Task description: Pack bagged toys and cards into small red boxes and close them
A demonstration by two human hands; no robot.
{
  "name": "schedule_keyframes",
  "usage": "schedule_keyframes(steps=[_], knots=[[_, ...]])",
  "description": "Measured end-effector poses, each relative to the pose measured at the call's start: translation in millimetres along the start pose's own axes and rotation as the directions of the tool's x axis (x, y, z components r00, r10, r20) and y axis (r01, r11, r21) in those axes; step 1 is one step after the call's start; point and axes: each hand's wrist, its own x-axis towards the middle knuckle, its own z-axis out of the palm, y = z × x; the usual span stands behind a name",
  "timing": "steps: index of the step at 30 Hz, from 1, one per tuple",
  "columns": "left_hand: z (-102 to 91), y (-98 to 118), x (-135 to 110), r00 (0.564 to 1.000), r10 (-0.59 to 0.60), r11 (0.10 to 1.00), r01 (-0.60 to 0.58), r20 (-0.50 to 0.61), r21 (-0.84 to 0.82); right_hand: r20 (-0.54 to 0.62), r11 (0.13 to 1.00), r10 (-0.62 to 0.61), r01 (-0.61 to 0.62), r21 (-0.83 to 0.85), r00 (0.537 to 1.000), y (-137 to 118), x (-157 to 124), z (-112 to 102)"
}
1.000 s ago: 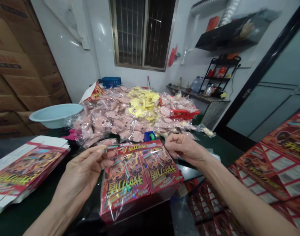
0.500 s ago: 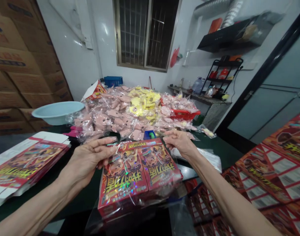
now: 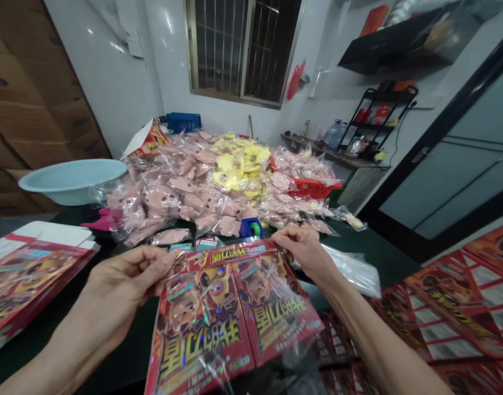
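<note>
A red printed box (image 3: 206,329) with shiny cartoon figures and yellow lettering lies tilted in front of me, inside a clear plastic bag (image 3: 290,321). My left hand (image 3: 126,288) pinches the bag at the box's upper left corner. At the upper right corner, my right hand (image 3: 307,252) has thumb and fingers closed on the bag's edge. Just beyond the box sit a blue tape dispenser (image 3: 247,228) with green tape and small printed cards (image 3: 210,243). The box's lower end runs out of view.
Bagged pink toys (image 3: 165,200) and yellow toys (image 3: 239,162) are heaped across the table. A red basket (image 3: 315,188) holds more. Left are a blue basin (image 3: 74,178) and stacked flat cartons (image 3: 41,274); right, clear bags (image 3: 354,271) and stacked red boxes (image 3: 449,307).
The bagged box has come closer and lower, and both hands have moved down with it. My left hand has shifted left. More small cards show beyond the box.
</note>
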Motion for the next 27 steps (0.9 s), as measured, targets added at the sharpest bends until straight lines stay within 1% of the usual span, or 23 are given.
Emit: schedule_keyframes(steps=[2,4,6,8,10,13,15,18,22,27], knots=[[-0.8,1,3,0.998,0.045,0.998,-0.044,-0.041,0.034,-0.009,0.999,-0.02,0.019,-0.043,1.0,1,0,3],[-1.5,0,7,0.997,0.059,0.996,-0.056,-0.048,0.064,-0.024,0.993,-0.06,0.057,-0.107,0.998,1,-1,6],[-1.3,-3,11,0.999,0.037,0.997,-0.034,-0.032,0.068,-0.062,0.981,-0.106,0.094,-0.171,0.992,0,-2,9],[-0.3,-5,14,1.0,0.002,0.999,-0.002,-0.016,0.043,-0.115,0.979,-0.118,0.095,-0.181,0.986,0,-5,12],[1.1,-5,15,1.0,-0.012,1.0,0.012,-0.013,0.017,-0.175,0.992,-0.077,0.059,-0.108,0.982,-1,-10,15],[0.9,-7,16,1.0,-0.011,1.0,0.011,-0.009,0.025,-0.223,0.998,0.045,-0.033,0.06,0.974,-2,-17,18],[-1.4,-10,18,1.0,-0.004,1.0,0.004,0.013,0.027,-0.212,0.985,0.125,-0.097,0.14,0.969,-3,-20,18],[-5.9,-17,24,0.999,0.004,1.0,-0.004,0.042,0.003,-0.174,0.965,0.214,-0.18,0.193,0.961,-4,-19,18],[-9.3,-25,29,0.997,0.008,0.999,-0.005,0.082,-0.038,-0.13,0.95,0.252,-0.22,0.224,0.959,-4,-11,18],[-10.9,-27,31,0.994,0.004,0.998,0.003,0.11,-0.067,-0.077,0.91,0.316,-0.28,0.305,0.946,-2,-4,16]])
